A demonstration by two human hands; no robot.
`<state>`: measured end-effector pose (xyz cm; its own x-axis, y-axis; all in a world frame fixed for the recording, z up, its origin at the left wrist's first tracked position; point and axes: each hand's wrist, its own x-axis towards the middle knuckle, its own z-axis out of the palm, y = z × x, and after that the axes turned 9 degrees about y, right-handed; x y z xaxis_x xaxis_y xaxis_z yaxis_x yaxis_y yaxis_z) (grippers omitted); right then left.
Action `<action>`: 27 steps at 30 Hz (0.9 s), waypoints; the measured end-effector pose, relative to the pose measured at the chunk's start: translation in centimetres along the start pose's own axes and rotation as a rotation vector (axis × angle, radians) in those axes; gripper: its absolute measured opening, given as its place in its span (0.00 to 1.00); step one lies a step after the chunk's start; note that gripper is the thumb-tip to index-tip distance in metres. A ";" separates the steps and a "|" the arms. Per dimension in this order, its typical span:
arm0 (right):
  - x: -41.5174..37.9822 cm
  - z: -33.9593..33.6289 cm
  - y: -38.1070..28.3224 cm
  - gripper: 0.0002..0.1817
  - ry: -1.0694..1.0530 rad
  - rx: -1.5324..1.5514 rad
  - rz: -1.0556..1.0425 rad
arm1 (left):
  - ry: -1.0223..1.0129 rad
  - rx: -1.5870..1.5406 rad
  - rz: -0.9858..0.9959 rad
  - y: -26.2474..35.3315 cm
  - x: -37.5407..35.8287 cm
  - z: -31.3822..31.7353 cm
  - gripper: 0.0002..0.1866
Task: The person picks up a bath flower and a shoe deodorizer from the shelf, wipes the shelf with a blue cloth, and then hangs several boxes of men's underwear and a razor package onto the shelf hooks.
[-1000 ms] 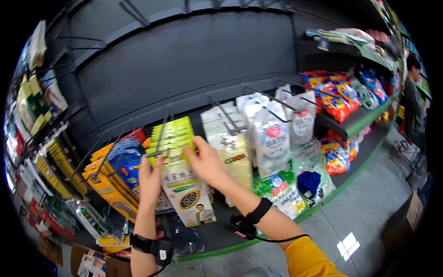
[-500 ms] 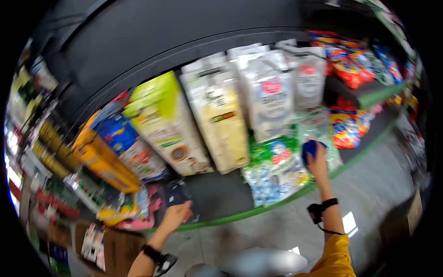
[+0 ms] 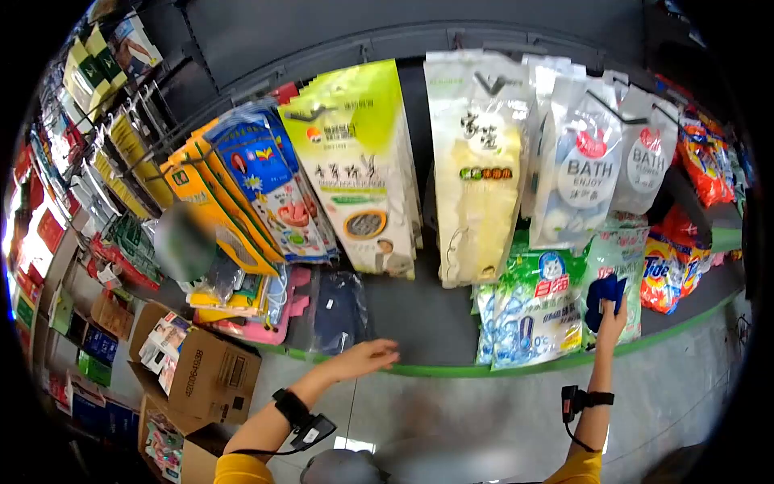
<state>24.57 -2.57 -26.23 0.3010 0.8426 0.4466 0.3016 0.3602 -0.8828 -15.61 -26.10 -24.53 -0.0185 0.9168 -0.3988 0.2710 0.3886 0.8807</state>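
My right hand (image 3: pixel 610 324) grips a dark blue, folded, cloth-like item (image 3: pixel 605 300), held in front of the green and clear bags at the shelf's right. My left hand (image 3: pixel 364 360) is over the shelf's front edge, its fingers loosely stretched to the right, with nothing visible in them. Just left of it lies a navy folded item in a clear plastic packet (image 3: pixel 337 315). A green and white bag of detergent (image 3: pixel 538 302) stands left of my right hand.
Hanging packs line the shelf: orange packs (image 3: pixel 214 211), blue packs (image 3: pixel 270 181), a lime-green pack (image 3: pixel 355 173), a yellow bath towel pack (image 3: pixel 477 181) and white BATH bags (image 3: pixel 576 173). Orange Tide bags (image 3: pixel 663 274) stand right. An open cardboard box (image 3: pixel 214 375) sits lower left.
My left hand has moved off the navy packet to its right. My right hand still holds the dark blue item. The camera view has shifted and become sharper.
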 end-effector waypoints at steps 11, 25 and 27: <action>-18.8 12.0 -14.1 0.23 -0.969 -0.004 -0.515 | 0.002 -0.791 -0.215 -0.3 2.3 2.5 0.20; -21.2 22.5 1.3 0.35 -0.796 -0.981 -0.437 | 0.498 1.233 0.574 -15.7 1.3 -10.5 0.18; -20.8 24.7 2.4 0.35 -0.716 -0.952 -0.406 | 0.529 1.161 0.512 -16.4 -0.5 -12.5 0.18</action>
<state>-3.31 -9.39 -41.22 -0.4336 0.8742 0.2188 0.8786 0.4640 -0.1131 -32.08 -31.79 -35.59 0.0358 0.9602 0.2769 0.9953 -0.0593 0.0769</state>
